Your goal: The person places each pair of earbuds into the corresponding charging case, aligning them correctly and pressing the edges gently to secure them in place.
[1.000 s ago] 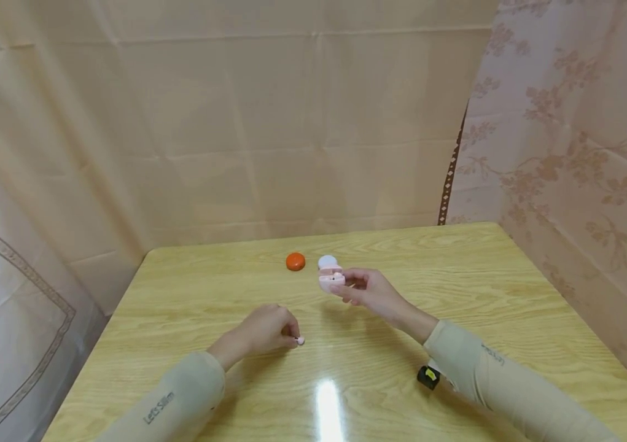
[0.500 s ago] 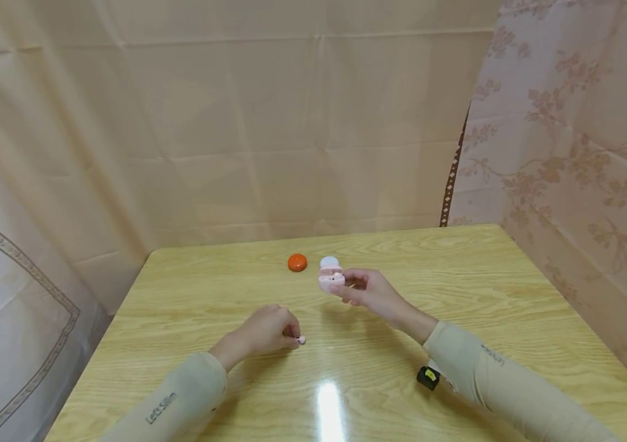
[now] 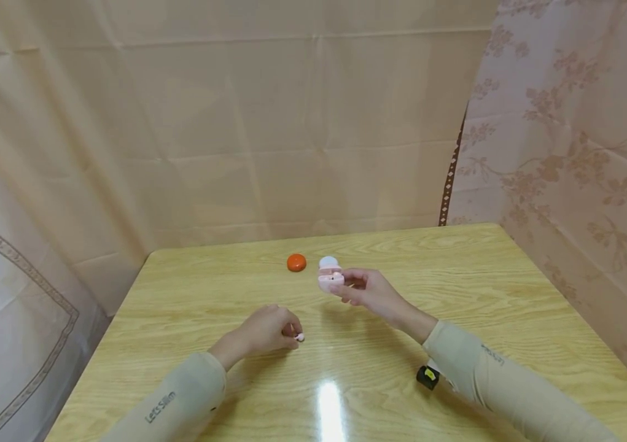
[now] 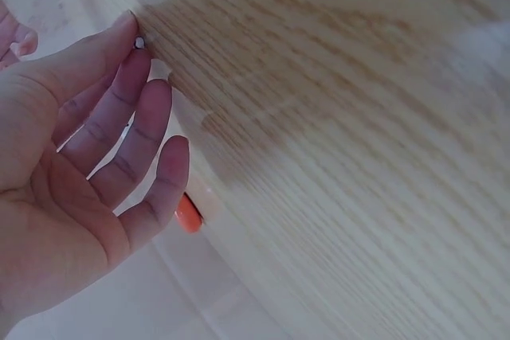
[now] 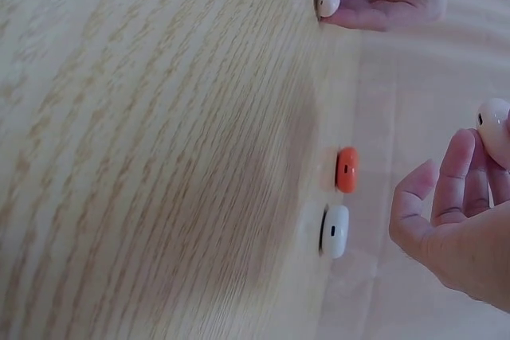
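Between the thumb and fingertips of my left hand is a small pink earbud, pinched low over the wooden table. The left wrist view shows the earbud's tip peeking out between thumb and finger, while the other fingers are spread and loosely bent. My right hand grips a pale pink earbud case above the table, with its lid raised toward the back. An earbud shows inside the case, on its right side. In the right wrist view, the case is cut off by the edge.
A round orange case and a round white case lie side by side near the table's back edge. A black object with a yellow mark is beside the right sleeve. Beige curtains hang behind the table.
The earbud in my left fingertips has shifted slightly up and turned a little. My right hand holds the open case in the same place.
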Demonstrator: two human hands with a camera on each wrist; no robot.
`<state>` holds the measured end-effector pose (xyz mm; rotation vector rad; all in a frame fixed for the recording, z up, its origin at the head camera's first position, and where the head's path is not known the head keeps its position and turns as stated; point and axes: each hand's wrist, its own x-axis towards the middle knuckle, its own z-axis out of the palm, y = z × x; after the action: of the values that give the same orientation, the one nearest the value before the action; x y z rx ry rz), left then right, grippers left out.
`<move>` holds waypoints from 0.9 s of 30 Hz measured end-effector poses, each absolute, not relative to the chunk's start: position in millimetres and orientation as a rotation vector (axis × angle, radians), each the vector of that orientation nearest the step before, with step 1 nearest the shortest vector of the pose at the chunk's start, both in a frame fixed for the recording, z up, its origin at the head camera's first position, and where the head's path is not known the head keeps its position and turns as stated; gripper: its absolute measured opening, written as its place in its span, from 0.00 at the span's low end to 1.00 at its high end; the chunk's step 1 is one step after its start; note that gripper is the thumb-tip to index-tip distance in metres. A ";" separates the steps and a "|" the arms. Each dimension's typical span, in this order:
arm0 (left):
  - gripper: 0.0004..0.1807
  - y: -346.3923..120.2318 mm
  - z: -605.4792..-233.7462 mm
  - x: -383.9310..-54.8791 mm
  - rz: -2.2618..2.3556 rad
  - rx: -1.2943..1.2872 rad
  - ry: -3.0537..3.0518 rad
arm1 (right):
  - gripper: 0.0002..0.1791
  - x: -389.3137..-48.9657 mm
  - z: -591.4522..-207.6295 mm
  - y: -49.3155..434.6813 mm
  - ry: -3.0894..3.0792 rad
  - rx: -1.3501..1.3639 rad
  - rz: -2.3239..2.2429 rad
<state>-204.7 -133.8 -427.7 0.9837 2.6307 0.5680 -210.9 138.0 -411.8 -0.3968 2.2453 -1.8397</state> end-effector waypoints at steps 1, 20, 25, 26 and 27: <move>0.06 -134.1 -427.9 -204.8 0.565 0.976 2.631 | 0.24 -211.0 -412.0 137.7 2.245 -0.401 -1.840; 0.03 -127.8 -426.5 -208.6 0.461 1.059 2.668 | 0.23 -211.8 -411.5 137.9 2.228 -0.428 -1.854; 0.04 -124.6 -423.9 -207.2 0.474 1.119 2.691 | 0.23 -212.0 -411.4 137.8 2.234 -0.404 -1.854; 0.05 -123.9 -422.7 -207.1 0.482 1.130 2.692 | 0.24 -212.1 -411.5 137.9 2.236 -0.402 -1.851; 0.05 -123.3 -421.5 -207.3 0.492 1.130 2.691 | 0.24 -212.1 -411.6 138.2 2.238 -0.397 -1.847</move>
<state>-207.3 -123.3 -421.5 1.1304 2.6913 0.4923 -212.1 138.2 -411.6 -0.3972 2.2384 -1.8475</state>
